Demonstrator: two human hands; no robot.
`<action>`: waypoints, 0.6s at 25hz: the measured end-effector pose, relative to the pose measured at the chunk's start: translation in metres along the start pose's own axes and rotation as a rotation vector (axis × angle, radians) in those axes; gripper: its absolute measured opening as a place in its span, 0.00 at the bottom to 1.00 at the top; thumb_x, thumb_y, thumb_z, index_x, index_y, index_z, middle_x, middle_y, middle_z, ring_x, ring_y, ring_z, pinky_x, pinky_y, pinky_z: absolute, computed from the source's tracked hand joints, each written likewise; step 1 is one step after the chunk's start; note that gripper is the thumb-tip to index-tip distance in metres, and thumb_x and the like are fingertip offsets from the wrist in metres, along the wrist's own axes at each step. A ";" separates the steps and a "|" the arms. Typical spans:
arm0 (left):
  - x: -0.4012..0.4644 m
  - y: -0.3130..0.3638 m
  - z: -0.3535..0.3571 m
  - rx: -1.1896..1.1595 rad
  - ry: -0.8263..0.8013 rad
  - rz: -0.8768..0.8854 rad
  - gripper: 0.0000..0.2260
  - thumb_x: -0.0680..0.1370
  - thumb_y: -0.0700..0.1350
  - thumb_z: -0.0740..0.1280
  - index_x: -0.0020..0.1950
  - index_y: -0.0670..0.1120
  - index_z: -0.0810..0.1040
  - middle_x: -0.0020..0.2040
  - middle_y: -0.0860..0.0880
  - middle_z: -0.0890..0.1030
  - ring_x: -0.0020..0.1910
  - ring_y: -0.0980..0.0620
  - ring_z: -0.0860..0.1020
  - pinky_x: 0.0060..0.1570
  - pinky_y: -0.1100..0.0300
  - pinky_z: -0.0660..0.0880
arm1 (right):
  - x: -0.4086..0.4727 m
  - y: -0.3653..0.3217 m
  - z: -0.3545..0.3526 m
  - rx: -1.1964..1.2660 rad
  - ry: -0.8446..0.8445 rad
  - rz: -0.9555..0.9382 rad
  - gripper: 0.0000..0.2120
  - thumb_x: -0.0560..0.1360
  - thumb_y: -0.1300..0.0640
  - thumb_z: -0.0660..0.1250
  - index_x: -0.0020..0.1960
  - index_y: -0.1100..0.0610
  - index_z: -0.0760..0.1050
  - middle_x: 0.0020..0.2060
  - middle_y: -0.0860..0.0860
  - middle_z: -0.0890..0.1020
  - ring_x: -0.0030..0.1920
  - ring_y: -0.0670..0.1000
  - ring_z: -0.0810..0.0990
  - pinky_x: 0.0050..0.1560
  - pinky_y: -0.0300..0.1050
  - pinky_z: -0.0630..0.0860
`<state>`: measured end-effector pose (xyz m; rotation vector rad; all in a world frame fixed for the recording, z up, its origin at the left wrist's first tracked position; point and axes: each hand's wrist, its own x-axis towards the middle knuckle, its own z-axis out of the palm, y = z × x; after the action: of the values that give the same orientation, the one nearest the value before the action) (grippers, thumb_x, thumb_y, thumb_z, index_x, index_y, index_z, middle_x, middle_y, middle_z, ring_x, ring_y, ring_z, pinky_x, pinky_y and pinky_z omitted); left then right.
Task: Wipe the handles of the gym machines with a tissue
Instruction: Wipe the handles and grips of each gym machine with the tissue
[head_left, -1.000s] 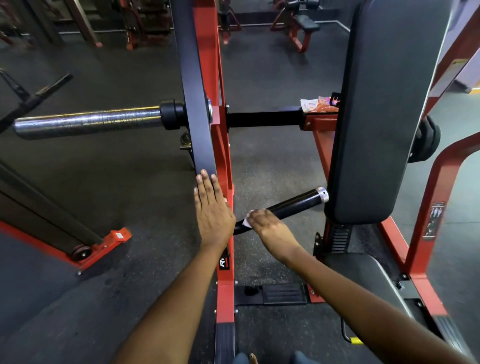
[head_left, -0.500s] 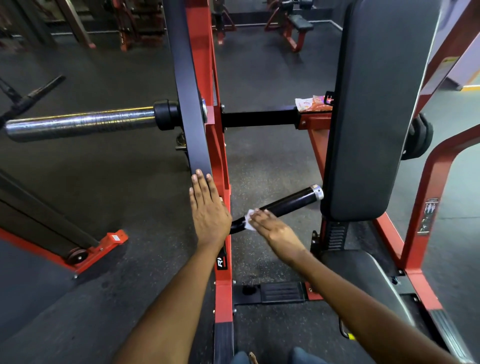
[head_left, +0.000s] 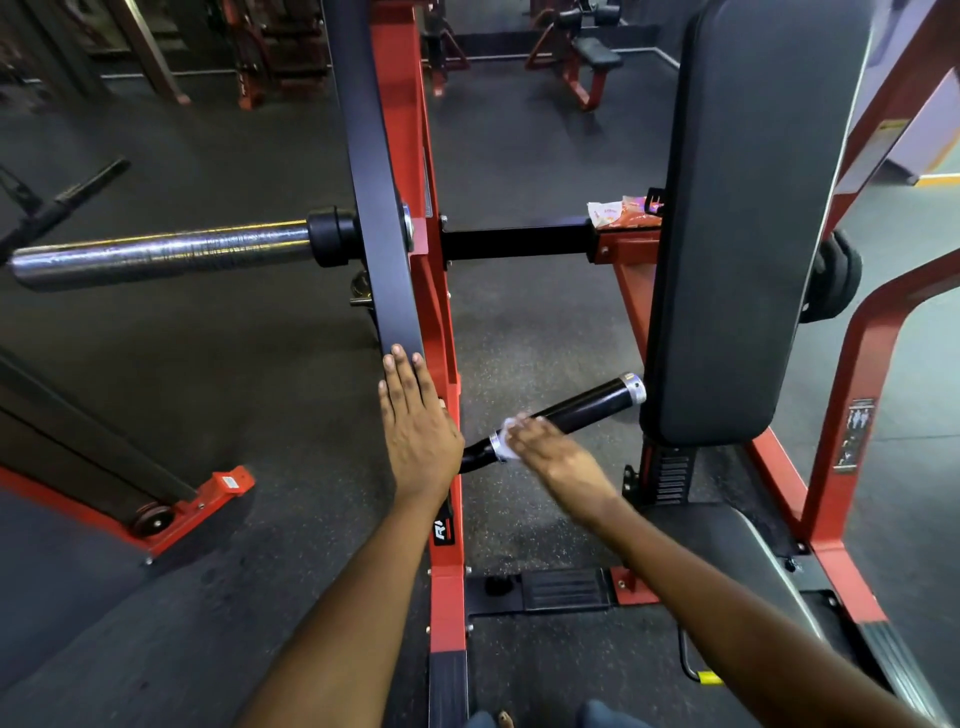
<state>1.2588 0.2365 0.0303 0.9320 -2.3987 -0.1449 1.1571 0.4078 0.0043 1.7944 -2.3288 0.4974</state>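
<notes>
The right hand (head_left: 558, 457) is pressing a white tissue (head_left: 508, 434) onto the black handle (head_left: 558, 415) of the red machine frame (head_left: 441, 405), near the handle's inner end where a silver collar shows. The hand is blurred, so whether its grip is curled round the tissue or just laid flat over it cannot be told — only a corner of the tissue is showing past the fingertips. The left hand (head_left: 418, 421) is lying flat against the frame just beside the handle's root, fingers straight and holding nothing, its fingertips touching the lower end of the black lever arm (head_left: 379, 218); it seems to be bracing the machine.

The handle is sticking out from the frame toward the black back pad (head_left: 753, 218), its chrome end cap close to the pad's lower edge. Well beyond the handle, on the frame's crossbar, an orange-and-white packet (head_left: 621, 213) is resting — possibly the tissue supply.

Judging by this, the wiping of this handle is under way, with most of its length toward the cap likely to need covering. The next move is calling for a firm slide outward along the handle, keeping the tissue under the fingers.
</notes>
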 end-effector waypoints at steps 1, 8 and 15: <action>0.000 0.000 0.000 -0.002 -0.005 0.001 0.29 0.80 0.39 0.56 0.78 0.35 0.48 0.78 0.36 0.48 0.78 0.39 0.47 0.76 0.44 0.51 | -0.006 0.024 -0.013 0.000 0.035 0.092 0.24 0.73 0.70 0.59 0.68 0.61 0.69 0.67 0.56 0.72 0.68 0.55 0.71 0.73 0.45 0.56; -0.002 -0.001 0.001 -0.004 -0.004 -0.004 0.32 0.78 0.39 0.59 0.78 0.35 0.47 0.78 0.36 0.47 0.78 0.40 0.45 0.76 0.45 0.48 | -0.003 0.008 -0.007 0.067 0.038 0.361 0.23 0.77 0.70 0.54 0.70 0.58 0.68 0.69 0.53 0.69 0.70 0.50 0.68 0.72 0.43 0.60; 0.000 0.000 0.000 -0.034 0.000 -0.011 0.31 0.79 0.39 0.57 0.78 0.36 0.47 0.78 0.37 0.46 0.78 0.40 0.45 0.76 0.44 0.52 | 0.024 0.045 -0.064 -0.160 -0.068 0.421 0.11 0.74 0.66 0.61 0.53 0.60 0.79 0.49 0.56 0.81 0.53 0.58 0.78 0.57 0.49 0.72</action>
<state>1.2589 0.2364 0.0303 0.9300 -2.3846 -0.1891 1.1030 0.4187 0.0644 1.2714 -2.7158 0.2912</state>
